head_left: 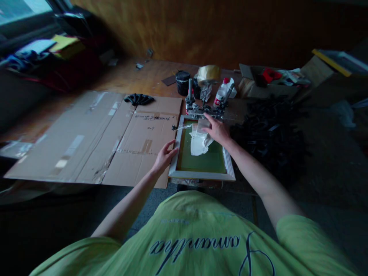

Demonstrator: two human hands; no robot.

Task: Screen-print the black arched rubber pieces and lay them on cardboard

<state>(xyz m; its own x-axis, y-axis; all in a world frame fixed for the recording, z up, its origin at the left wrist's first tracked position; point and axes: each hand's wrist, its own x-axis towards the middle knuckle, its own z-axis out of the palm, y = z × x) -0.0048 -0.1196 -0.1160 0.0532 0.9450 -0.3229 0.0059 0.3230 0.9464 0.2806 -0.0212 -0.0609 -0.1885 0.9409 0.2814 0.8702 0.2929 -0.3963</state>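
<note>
A screen-printing frame [202, 175] with a pale border and green mesh [189, 163] lies in front of me. White ink [199, 145] is spread thickly over the mesh's upper middle. My right hand [217, 130] grips a flat greyish scraper [202, 125] above the ink, index finger stretched along it. My left hand [166, 155] holds the frame's left edge, fingers curved against it; some of its fingertips are hard to make out. At the frame's far end is a metal hinge clamp [205, 111] with upright rods.
Flattened cardboard [94, 142] covers the left side, with several curved black parts [139, 99] on it. A dark pile of black parts [270, 134] lies right. Behind stand a black tub [183, 82], a tape roll [208, 74], a red-capped bottle [221, 92] and an open carton [267, 92].
</note>
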